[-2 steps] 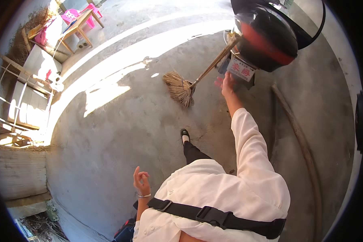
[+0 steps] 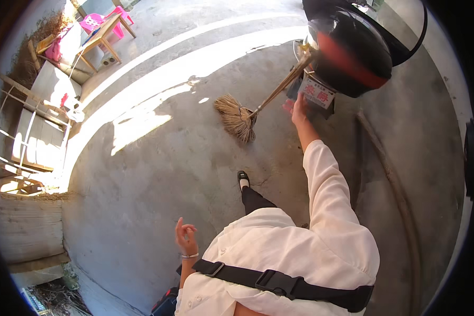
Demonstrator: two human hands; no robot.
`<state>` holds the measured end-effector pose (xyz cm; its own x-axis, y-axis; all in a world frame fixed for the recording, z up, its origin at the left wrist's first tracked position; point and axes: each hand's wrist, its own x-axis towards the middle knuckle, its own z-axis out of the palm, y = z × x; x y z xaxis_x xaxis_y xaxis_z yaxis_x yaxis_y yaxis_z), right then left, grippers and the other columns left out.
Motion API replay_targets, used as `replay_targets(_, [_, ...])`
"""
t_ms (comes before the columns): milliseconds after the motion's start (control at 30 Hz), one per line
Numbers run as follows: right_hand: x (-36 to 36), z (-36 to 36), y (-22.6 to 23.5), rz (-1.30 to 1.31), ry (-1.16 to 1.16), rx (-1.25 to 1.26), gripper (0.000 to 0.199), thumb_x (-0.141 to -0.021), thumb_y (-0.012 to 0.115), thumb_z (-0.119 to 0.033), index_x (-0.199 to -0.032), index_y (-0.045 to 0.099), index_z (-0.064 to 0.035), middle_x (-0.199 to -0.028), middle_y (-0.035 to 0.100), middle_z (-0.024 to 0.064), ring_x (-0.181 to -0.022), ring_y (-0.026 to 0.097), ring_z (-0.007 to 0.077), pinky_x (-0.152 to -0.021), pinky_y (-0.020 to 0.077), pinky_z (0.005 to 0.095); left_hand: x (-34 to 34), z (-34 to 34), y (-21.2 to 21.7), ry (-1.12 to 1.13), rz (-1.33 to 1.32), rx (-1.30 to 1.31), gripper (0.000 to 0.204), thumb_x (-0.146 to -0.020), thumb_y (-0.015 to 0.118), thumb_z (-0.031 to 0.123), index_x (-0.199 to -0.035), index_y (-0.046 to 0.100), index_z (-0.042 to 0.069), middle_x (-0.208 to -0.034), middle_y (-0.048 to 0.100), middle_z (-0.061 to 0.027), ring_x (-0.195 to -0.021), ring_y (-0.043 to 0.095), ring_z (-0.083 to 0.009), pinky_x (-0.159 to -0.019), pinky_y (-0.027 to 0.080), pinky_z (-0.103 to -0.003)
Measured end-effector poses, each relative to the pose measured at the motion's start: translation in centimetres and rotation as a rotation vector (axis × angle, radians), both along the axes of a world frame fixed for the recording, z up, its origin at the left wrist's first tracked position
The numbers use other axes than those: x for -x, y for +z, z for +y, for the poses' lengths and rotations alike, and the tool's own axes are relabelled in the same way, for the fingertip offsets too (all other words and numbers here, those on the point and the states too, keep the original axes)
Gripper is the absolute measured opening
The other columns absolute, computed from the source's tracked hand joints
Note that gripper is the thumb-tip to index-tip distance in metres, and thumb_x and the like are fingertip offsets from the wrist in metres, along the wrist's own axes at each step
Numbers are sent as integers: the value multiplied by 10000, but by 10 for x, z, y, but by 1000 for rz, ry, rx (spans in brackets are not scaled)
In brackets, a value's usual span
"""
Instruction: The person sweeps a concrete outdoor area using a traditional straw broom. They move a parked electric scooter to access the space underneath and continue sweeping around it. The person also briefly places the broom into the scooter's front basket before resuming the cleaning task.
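Observation:
My right hand (image 2: 298, 109) is stretched forward on a white-sleeved arm, fingers apart and holding nothing. It hovers just below the wooden handle of a straw broom (image 2: 238, 117), next to the rear plate of a parked scooter. The broom's bristle head rests on the concrete floor and its handle leans up against the scooter's black and red rear box (image 2: 353, 52). My left hand (image 2: 186, 237) hangs at my side with a bracelet on the wrist, fingers loosely curled and empty. One black shoe (image 2: 243, 179) steps forward.
A wooden table (image 2: 101, 37) and a pink plastic chair (image 2: 92, 22) stand at the far left. Wooden frames and boards (image 2: 31, 121) lie along the left wall. A low curb (image 2: 389, 179) curves along the right. A bright band of sunlight (image 2: 158, 84) crosses the floor.

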<state>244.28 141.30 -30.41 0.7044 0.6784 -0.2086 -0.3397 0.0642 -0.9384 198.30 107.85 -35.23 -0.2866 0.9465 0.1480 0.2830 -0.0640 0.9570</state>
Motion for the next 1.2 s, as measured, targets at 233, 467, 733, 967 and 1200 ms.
replay_targets(233, [-53,88,-3,326,76,-72,659,-812,367,-567,-1257,258,-93,-1148,443,111,-799,595,308,-675,522,409,-39,151,40,-182,-108,21,367,-816,455,45,-1181,421,27,-728,571,-47,-609,548,-106,-583,475,-233])
replay_targets(467, [84,79,25,228,639,-168,489,-847,426,-441,-1122,425,-36,-1126,475,88,-821,600,270,-693,517,353,-88,271,99,-408,-688,387,432,-825,503,145,-1223,356,61,-1006,499,-124,-803,562,-188,-662,519,-314])
replay_targets(733, [292,37,-90,478,417,259,388,-775,592,-189,-1064,399,-15,-849,501,79,-660,594,215,-603,525,351,-32,368,183,-408,-1511,1329,498,-846,494,270,-1217,300,1,-1103,435,-231,-819,544,-211,-565,516,-205])
replay_targets(967, [381,63,-108,996,-107,237,124,-785,528,-74,-740,470,26,-616,497,132,-537,539,253,-514,501,394,60,385,167,-664,-1222,1770,207,-796,418,30,-946,355,-99,-881,422,-105,-548,369,-68,-294,279,-148])
replay_targets(1200, [426,-2,-25,1224,-340,-57,124,-736,550,-34,-772,443,16,-658,490,131,-601,562,269,-566,539,439,104,379,266,-919,-433,1758,516,-779,402,-13,-1268,242,21,-871,402,-104,-489,323,-53,-322,234,-135])
